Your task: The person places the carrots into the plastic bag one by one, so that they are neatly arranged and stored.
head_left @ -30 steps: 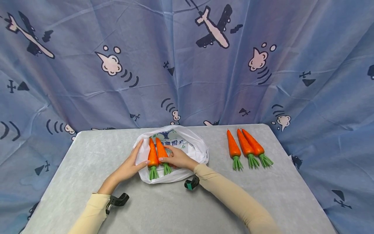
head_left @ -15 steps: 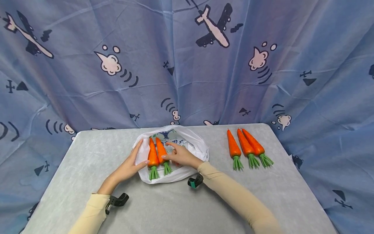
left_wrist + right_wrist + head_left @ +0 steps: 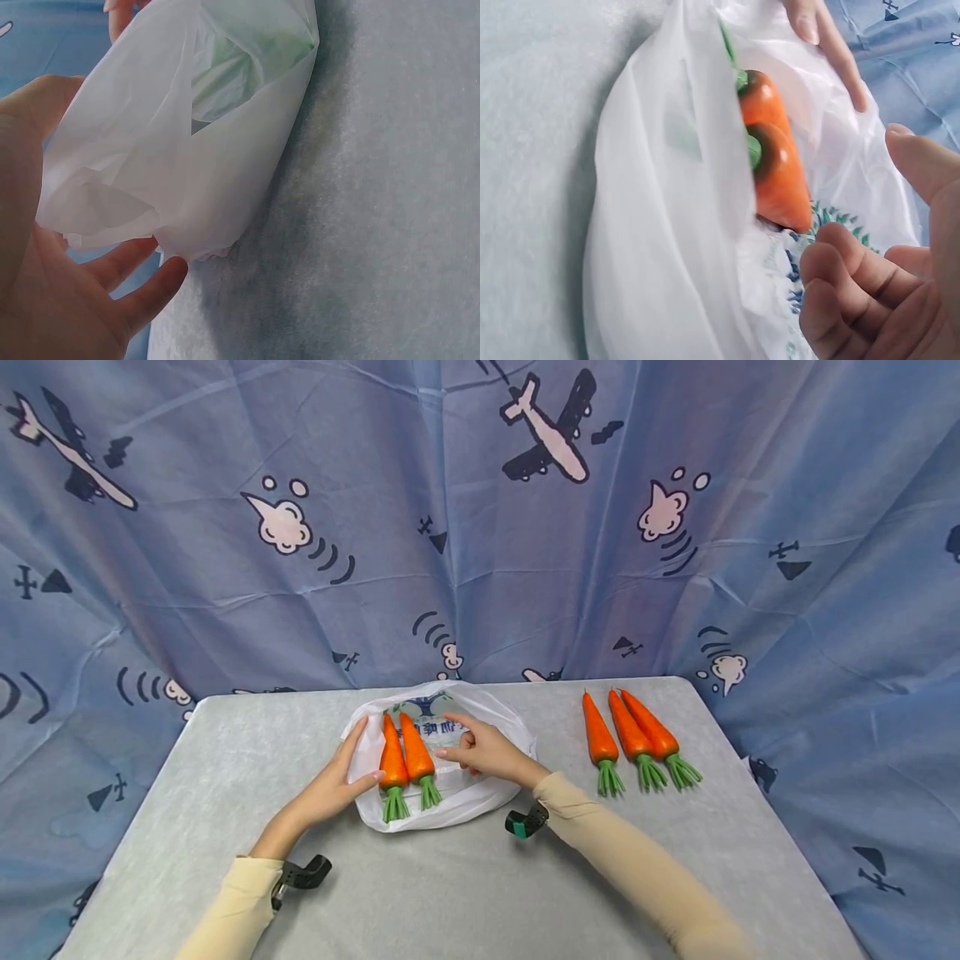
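A white plastic bag with blue and green print lies on the table with its mouth spread wide. Two carrots with green stem tufts rest side by side in it. At the bag's left rim, my left hand holds the plastic between thumb and fingers, as the left wrist view also shows. My right hand hovers over the bag's right part, apart from the carrots. Its thumb and index finger stand apart, the other fingers are loosely bent, and it holds nothing.
Three more carrots lie on the grey-white table to the right of the bag, two of them touching. A blue curtain printed with planes hangs behind the table's far edge.
My right hand has let go of the right carrot in the bag and moved to the right, away from it. My left hand and the other carrots have not moved.
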The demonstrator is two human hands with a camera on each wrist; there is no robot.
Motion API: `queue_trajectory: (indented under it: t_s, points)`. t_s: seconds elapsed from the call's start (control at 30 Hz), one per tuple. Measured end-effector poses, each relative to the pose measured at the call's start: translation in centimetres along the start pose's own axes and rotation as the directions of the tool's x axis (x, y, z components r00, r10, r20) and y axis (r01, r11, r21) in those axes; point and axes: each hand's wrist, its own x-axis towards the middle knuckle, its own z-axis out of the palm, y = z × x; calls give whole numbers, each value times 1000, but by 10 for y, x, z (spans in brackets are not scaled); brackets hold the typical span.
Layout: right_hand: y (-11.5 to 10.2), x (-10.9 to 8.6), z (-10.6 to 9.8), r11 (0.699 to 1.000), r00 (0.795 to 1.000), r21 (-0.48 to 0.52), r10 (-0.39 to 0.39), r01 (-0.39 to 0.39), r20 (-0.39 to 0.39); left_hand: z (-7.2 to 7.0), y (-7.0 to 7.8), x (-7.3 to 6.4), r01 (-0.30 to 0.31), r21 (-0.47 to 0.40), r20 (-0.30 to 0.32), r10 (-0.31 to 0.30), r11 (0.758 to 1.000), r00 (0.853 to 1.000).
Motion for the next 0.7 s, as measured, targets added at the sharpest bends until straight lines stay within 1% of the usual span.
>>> queue_trajectory:
  t_s: [0.23, 0.3, 0.7]
  points:
    - [-1, -15, -20, 1000, 999, -8, -16, 15, -36, -1, 2, 0, 29, -1, 10, -29, 1000, 1000]
    - [1, -18, -27, 1000, 999, -6, -17, 17, -43, -1, 2, 0, 30, 1, 11, -30, 1000, 999]
    - [16, -44, -58, 1000, 993, -3, 23, -23, -112, -2, 2, -1, 28, 4, 7, -28, 1000, 1000]
